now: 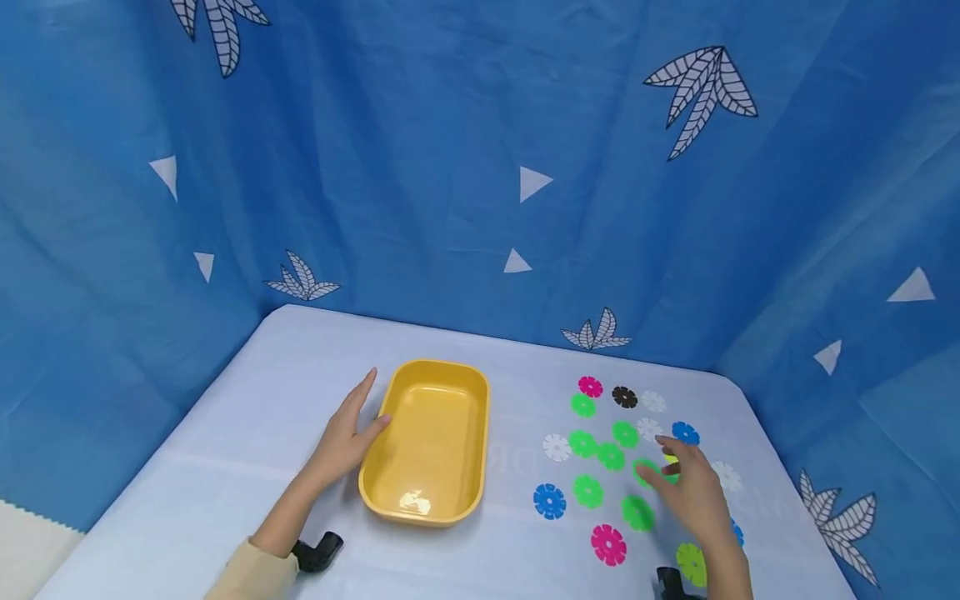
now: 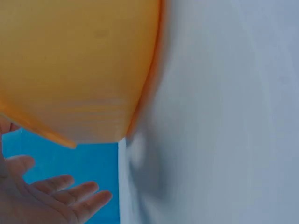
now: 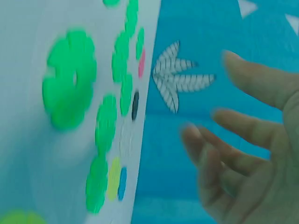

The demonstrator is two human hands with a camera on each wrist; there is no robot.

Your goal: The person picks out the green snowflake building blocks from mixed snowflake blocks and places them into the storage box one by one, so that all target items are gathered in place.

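Note:
A yellow rectangular tray (image 1: 427,442) with rounded corners lies on the white table, nothing inside it. My left hand (image 1: 341,442) is at its left side, fingers straight and spread, the thumb right at the rim. The left wrist view shows the tray's side wall (image 2: 79,70) and those extended fingers (image 2: 91,203). My right hand (image 1: 692,487) hovers above several notched plastic discs, fingers loosely bent and apart, nothing between them. Near it lie a green disc (image 1: 638,512), a blue disc (image 1: 686,432) and a white disc (image 1: 726,476). In the right wrist view a green disc (image 3: 70,79) looms large beside the hand.
More discs are scattered on the table's right half: pink (image 1: 608,544), blue (image 1: 550,501), black (image 1: 624,397) and yellow-green (image 1: 692,564). A blue patterned curtain (image 1: 450,167) hangs behind the table (image 1: 300,358). Black wrist-worn devices (image 1: 318,552) show by both forearms.

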